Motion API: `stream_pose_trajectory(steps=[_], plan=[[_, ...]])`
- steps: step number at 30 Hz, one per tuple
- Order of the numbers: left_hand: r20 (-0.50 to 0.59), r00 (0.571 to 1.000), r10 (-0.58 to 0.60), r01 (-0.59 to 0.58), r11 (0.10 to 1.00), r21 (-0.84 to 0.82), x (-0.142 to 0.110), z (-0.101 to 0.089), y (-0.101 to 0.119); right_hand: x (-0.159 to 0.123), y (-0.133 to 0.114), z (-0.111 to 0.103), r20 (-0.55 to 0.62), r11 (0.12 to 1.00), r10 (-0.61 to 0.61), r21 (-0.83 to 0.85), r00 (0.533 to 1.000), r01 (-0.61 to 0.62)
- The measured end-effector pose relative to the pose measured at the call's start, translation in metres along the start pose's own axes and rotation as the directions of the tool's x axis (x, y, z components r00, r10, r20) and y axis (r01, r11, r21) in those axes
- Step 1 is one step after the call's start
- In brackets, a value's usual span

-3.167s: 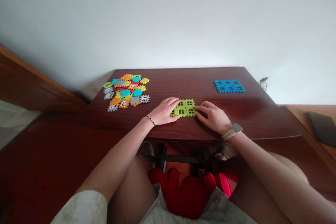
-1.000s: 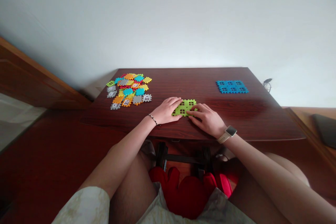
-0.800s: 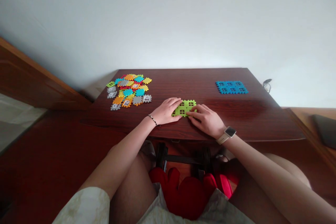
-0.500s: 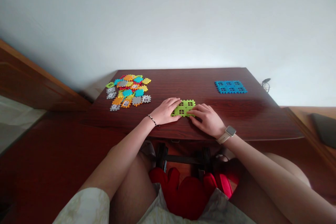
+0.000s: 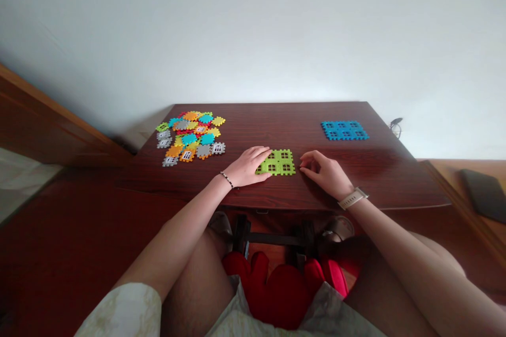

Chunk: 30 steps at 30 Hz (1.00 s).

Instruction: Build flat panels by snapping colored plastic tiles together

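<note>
a person sits at a dark red wood-grain desk [image 5: 294,126], bare forearms reaching forward. near the desk's front edge, about midway along, lies a flat lime green panel [image 5: 275,162] of interlocking plastic tiles with window cut-outs. the left hand [image 5: 245,167] rests flat, its fingers [image 5: 261,156] close together, with the tips at the panel's left edge, pressing rather than gripping. the right hand [image 5: 322,169] sits just beside the panel's right edge, apart from it, its fingers [image 5: 307,159] loosely curled and narrowly spread, holding nothing. to the far left is a loose pile of multicoloured tiles [image 5: 188,137]; to the far right, a joined blue panel [image 5: 344,130]. a careless slide of the left palm could shift the green panel or spring a joint apart, and a stray elbow could scatter the pile.
</note>
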<state>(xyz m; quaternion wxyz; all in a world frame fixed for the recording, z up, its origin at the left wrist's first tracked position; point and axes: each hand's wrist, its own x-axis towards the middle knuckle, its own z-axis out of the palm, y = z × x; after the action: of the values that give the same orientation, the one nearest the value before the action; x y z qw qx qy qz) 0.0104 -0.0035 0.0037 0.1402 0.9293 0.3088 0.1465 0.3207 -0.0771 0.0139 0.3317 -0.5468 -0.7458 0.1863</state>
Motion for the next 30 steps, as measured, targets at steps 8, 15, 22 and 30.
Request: stream_pose_trajectory(steps=[8, 15, 22, 30], plan=[[-0.005, 1.0, 0.0, 0.0, 1.0, 0.008, 0.0, 0.0, 0.0, 0.009, 0.001, 0.005, 0.054, 1.0, -0.002, 0.027, 0.999, 0.001], [-0.019, 1.0, 0.006, -0.006, 1.0, 0.002, 0.0, 0.002, -0.002, 0.013, -0.002, 0.006, 0.08, 0.999, 0.009, 0.052, 0.997, -0.013], [-0.014, 1.0, 0.014, -0.014, 1.0, -0.018, 0.0, 0.001, -0.004, 0.013, -0.001, 0.005, 0.087, 0.998, -0.019, 0.069, 0.996, 0.013], [0.0, 1.0, 0.009, -0.009, 0.999, -0.047, 0.002, 0.001, -0.007, 0.014, -0.001, 0.009, 0.065, 0.993, -0.021, 0.117, 0.998, 0.013]])
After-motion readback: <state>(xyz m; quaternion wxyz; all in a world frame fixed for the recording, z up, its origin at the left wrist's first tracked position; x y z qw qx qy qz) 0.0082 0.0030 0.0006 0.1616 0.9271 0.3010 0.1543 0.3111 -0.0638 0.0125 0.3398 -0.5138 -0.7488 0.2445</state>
